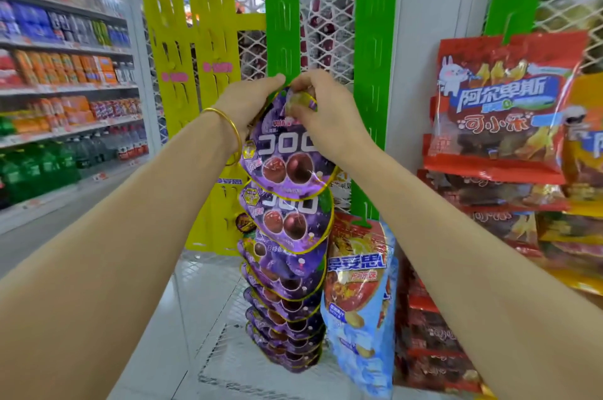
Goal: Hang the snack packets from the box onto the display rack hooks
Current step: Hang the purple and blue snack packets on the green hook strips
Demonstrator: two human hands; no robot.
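Note:
A purple grape-candy packet (287, 155) is held up against the green hanging strip (281, 24) on the mesh rack. My left hand (249, 102) pinches its top left edge; a gold bangle sits on that wrist. My right hand (321, 109) pinches the packet's top right corner, which is folded over. Below it, several more purple packets (287, 285) hang in an overlapping column down the same strip. The box is not in view.
A second green strip (372, 73) to the right carries a blue-and-red packet (359, 295) low down. Red snack bags (499, 106) hang at the far right. Yellow strips (182, 40) stand left of centre. Drink shelves (65, 89) line the aisle at left.

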